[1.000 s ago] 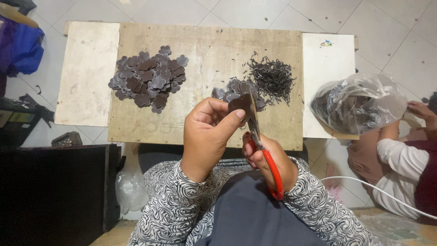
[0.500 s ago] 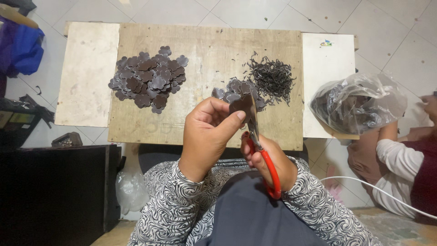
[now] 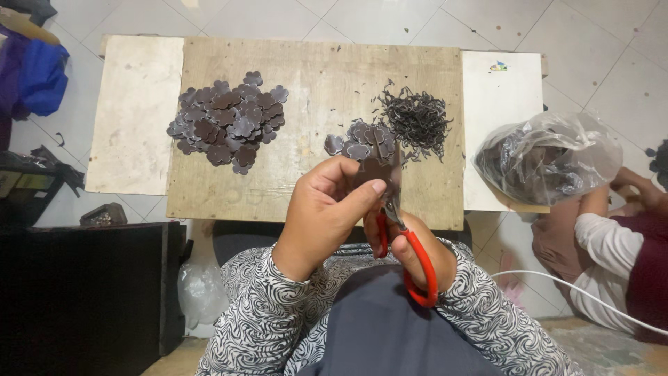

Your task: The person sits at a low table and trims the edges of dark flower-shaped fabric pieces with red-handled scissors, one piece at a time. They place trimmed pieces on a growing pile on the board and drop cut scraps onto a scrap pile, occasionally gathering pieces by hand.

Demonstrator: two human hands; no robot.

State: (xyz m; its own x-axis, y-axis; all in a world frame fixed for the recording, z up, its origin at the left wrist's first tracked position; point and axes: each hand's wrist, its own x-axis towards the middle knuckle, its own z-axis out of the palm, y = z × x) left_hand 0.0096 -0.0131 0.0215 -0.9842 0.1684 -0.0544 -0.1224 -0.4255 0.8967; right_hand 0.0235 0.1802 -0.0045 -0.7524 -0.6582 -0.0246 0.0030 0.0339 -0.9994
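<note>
Wooden board lies on a white tiled floor. Left hand pinches a dark flower-shaped piece; right hand grips red-handled scissors, blades at the piece's edge.

From my remote view, my left hand covers most of the small dark brown flower-shaped piece it pinches, and my right hand hides part of the loops of the red-handled scissors; I cannot tell how far the blades are parted. The contents of the clear plastic bag are too blurred to identify. The seated person in a white sleeve is cut off by the right edge.
</note>
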